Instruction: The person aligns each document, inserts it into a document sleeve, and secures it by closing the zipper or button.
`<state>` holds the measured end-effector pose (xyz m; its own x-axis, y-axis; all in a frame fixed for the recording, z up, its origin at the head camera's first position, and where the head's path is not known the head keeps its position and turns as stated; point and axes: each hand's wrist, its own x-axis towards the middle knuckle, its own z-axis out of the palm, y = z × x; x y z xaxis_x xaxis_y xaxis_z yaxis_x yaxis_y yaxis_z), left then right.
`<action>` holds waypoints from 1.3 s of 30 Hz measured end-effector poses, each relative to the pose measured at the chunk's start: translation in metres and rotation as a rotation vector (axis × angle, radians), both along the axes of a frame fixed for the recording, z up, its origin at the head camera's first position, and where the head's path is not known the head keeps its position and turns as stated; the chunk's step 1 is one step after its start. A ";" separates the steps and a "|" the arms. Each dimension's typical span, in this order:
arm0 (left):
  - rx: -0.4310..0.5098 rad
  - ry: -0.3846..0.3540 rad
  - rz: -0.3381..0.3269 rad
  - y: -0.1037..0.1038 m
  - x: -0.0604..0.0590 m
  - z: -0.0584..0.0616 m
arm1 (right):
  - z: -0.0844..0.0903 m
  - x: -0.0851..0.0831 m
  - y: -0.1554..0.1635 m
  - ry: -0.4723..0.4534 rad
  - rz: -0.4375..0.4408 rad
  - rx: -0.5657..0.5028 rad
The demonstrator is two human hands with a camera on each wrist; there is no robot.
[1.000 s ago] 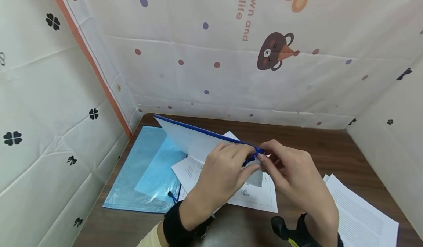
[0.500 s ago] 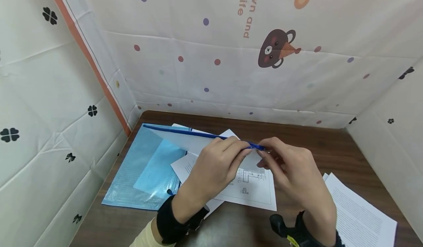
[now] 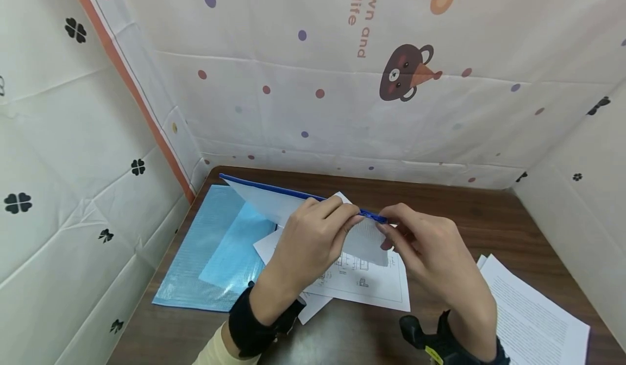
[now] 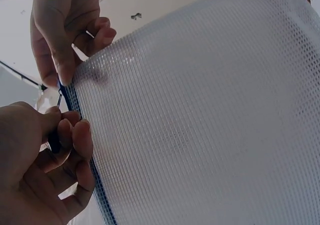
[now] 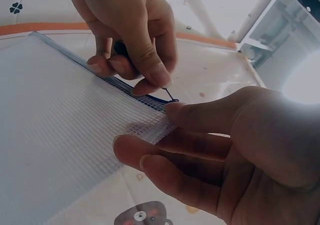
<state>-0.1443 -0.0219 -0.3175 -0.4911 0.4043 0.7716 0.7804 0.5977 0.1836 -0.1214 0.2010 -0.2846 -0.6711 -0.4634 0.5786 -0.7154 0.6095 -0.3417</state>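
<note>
A translucent mesh zipper pouch [image 4: 175, 115] with a blue zip edge [image 3: 264, 185] is held up off the table, tilted. My left hand [image 3: 313, 243] pinches the zipper's cord pull [image 5: 170, 94] near the right end of that edge; in the left wrist view its dark tip [image 4: 54, 141] shows among the fingers. My right hand [image 3: 437, 259] pinches the pouch's end corner between thumb and fingers. Beneath the pouch lie printed sheets, the top one bearing a drawing [image 3: 371, 289]. Whether the zip is fully closed cannot be told.
A light-blue mesh pouch [image 3: 195, 278] lies flat at the left of the brown table [image 3: 352, 338]. A stack of printed pages [image 3: 538, 310] is on the right. Patterned white cloth walls [image 3: 293, 109] rise behind and at both sides.
My left hand has shifted left along the zip edge, away from my right hand, which stays at the corner. The pouch's far end dipped, then rose again.
</note>
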 end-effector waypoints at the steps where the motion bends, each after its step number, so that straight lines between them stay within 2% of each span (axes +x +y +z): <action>1: -0.006 0.003 0.005 0.000 0.000 0.000 | 0.000 0.000 0.000 0.000 -0.001 0.003; 7: -0.029 0.035 0.043 -0.003 -0.002 0.000 | 0.000 0.000 0.003 -0.011 -0.003 0.017; 14: -0.040 0.039 0.067 -0.006 -0.003 0.000 | 0.001 0.001 0.003 -0.013 0.000 0.014; 32: -0.024 0.048 0.076 -0.007 -0.004 0.000 | 0.000 0.004 0.002 0.013 0.007 0.004; 39: 0.000 0.041 0.073 -0.011 -0.005 -0.001 | 0.001 0.005 0.004 0.050 -0.003 0.001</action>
<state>-0.1495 -0.0326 -0.3183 -0.4875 0.3685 0.7915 0.7418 0.6530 0.1528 -0.1168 0.2053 -0.2838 -0.6430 -0.4617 0.6111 -0.7296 0.6120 -0.3053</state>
